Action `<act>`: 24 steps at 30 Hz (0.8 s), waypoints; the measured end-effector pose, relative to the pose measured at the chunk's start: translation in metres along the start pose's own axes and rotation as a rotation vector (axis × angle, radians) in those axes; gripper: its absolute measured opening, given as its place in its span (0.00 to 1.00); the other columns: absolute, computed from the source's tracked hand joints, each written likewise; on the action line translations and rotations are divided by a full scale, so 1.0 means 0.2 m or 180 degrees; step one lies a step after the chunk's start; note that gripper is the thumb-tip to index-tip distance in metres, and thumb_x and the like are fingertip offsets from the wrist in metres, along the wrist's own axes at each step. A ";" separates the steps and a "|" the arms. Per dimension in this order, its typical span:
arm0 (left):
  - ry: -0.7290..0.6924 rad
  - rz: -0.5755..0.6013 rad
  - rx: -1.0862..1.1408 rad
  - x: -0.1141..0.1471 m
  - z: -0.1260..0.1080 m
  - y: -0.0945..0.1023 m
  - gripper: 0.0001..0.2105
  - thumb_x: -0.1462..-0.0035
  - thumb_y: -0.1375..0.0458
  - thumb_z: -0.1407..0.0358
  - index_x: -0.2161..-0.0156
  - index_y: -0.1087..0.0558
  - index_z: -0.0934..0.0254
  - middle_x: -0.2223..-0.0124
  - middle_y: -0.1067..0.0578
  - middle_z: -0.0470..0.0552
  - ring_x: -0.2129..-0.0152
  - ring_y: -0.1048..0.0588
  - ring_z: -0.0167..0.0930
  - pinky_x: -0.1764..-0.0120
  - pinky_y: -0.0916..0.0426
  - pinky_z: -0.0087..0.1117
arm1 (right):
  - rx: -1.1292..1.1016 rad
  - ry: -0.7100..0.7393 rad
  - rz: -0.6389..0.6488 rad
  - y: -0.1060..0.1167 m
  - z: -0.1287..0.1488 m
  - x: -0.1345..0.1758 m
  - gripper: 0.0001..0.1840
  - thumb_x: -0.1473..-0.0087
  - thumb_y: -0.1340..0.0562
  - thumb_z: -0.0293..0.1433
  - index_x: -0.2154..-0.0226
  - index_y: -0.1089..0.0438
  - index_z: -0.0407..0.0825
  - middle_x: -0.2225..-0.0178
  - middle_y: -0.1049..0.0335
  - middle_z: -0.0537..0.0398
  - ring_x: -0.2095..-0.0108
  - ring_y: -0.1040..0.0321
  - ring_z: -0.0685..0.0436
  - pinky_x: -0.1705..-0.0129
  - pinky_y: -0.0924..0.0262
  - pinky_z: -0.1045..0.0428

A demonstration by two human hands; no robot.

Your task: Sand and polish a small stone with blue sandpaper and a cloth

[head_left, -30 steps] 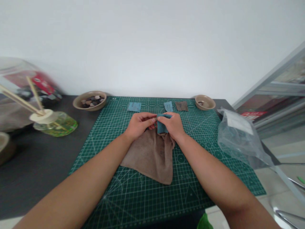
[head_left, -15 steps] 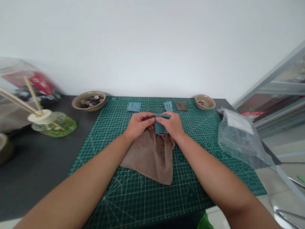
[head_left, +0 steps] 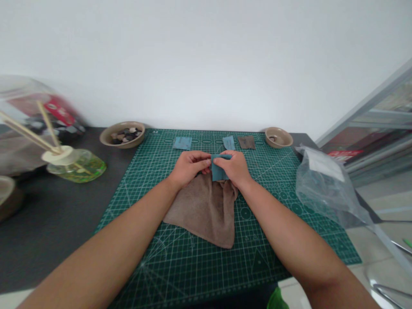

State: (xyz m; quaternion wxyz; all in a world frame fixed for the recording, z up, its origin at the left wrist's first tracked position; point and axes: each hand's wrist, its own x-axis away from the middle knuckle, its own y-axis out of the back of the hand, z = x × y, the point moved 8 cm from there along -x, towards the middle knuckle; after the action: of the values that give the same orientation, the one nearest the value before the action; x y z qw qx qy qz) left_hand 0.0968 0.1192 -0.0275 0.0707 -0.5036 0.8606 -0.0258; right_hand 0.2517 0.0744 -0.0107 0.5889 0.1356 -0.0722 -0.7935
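A blue piece of sandpaper (head_left: 219, 171) is gripped in my right hand (head_left: 236, 167), with the thumb pressed flat across its upper part. Close against its left edge, my left hand (head_left: 189, 166) is closed in a pinch. Whatever lies between the left fingertips is too small or hidden to make out. Beneath both hands a brown cloth (head_left: 202, 210) is spread on the green cutting mat (head_left: 180, 270), bunched up under the right hand.
Behind my hands lie a light blue sheet (head_left: 182, 143), a smaller blue piece (head_left: 228, 142) and a brown-grey piece (head_left: 246, 142). A bowl of stones (head_left: 122, 134) stands back left, another bowl (head_left: 278, 137) back right. A reed diffuser (head_left: 77, 165) is left, a plastic bag (head_left: 325, 180) right.
The view has shifted slightly, so everything sits a little differently in the picture. Both hands keep nearly the same pose around the blue sandpaper above the cloth.
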 end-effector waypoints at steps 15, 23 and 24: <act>0.0014 -0.0024 0.0217 0.00 -0.01 -0.01 0.15 0.55 0.27 0.63 0.62 0.17 0.69 0.77 0.21 0.48 0.82 0.26 0.27 0.75 0.30 0.27 | -0.0630 -0.0364 0.0023 -0.02 -0.05 0.00 0.08 0.62 0.29 0.36 0.76 0.23 0.50 0.80 0.29 0.61 0.77 0.34 0.48 0.74 0.42 0.53; 0.0041 -0.0074 0.0348 -0.01 -0.01 -0.01 0.15 0.53 0.28 0.63 0.59 0.16 0.68 0.72 0.18 0.50 0.81 0.24 0.28 0.76 0.29 0.28 | -0.1286 -0.0738 -0.0016 -0.04 -0.08 0.00 0.14 0.64 0.29 0.40 0.74 0.26 0.49 0.77 0.25 0.58 0.74 0.28 0.45 0.71 0.33 0.50; 0.0051 -0.0078 0.0359 -0.01 -0.01 -0.01 0.15 0.53 0.28 0.63 0.59 0.16 0.68 0.72 0.18 0.51 0.81 0.24 0.28 0.76 0.29 0.28 | -0.1330 -0.0756 -0.0012 -0.04 -0.08 0.00 0.14 0.65 0.29 0.39 0.74 0.26 0.49 0.77 0.25 0.58 0.75 0.28 0.45 0.71 0.33 0.50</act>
State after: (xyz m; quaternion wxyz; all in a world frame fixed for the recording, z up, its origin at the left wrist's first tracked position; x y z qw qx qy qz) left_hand 0.0981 0.1197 -0.0252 0.0918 -0.5092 0.8521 -0.0791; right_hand 0.2481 0.0773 -0.0281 0.5901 -0.0832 0.0250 -0.8027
